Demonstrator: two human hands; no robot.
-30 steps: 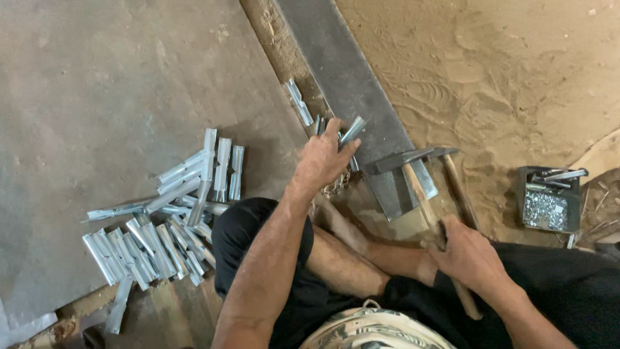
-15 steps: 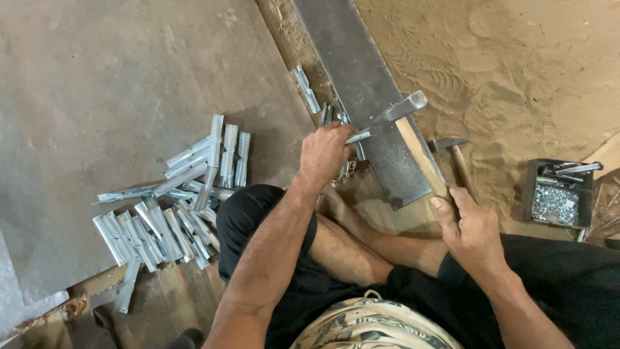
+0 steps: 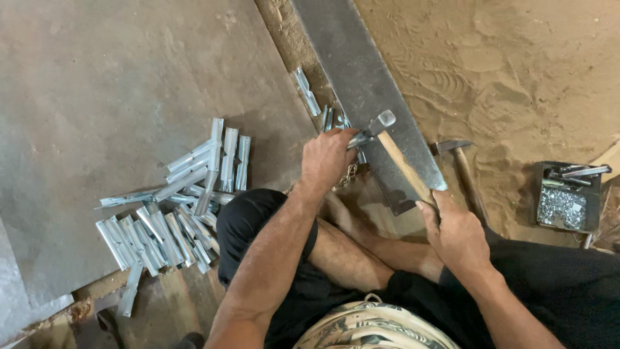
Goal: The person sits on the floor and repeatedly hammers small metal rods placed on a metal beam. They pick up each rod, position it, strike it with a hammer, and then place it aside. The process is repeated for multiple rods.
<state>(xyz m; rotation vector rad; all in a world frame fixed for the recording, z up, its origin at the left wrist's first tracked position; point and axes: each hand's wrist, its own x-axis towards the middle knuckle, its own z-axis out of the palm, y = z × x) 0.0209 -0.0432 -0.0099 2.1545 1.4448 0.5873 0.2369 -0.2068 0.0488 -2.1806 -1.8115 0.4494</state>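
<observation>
1. A small grey open metal box (image 3: 568, 197), rectangular, is sitting on the sand at about three o'clock, holding small silvery pieces.
2. No labels, signs or screens are showing anywhere.

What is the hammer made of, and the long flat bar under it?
The hammer in the right hand seems to have a pale wooden handle and a grey, dull metal head. The long flat bar looks like dark steel: smooth, grey, faintly shiny, with straight edges.
</observation>
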